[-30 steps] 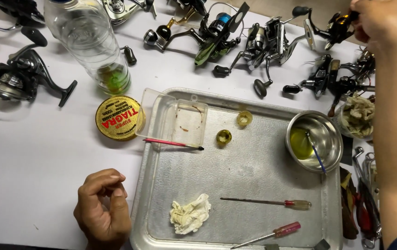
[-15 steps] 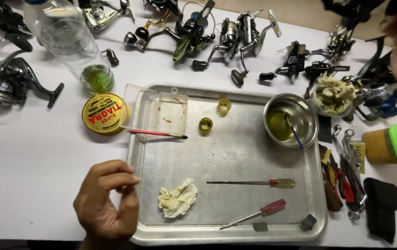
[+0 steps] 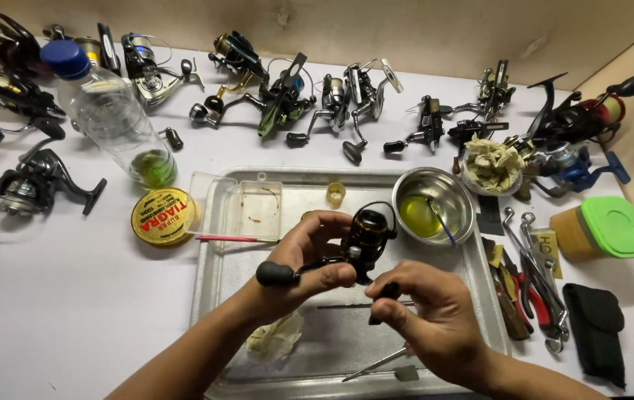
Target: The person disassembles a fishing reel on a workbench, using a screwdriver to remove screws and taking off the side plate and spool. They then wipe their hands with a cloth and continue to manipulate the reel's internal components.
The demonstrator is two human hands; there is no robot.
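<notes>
Head view is showing a round yellow tin with a red-lettered label lying on the white counter just left of the metal tray, and a green-lidded tub sitting well to the tray's right. Open counter is lying left of the tray, whose far edge is crowded by reels. Above the tray's middle, the left hand is gripping a black, gold-trimmed fishing reel, fingers closed around it, while the right hand is pinching its dark handle knob.
</notes>
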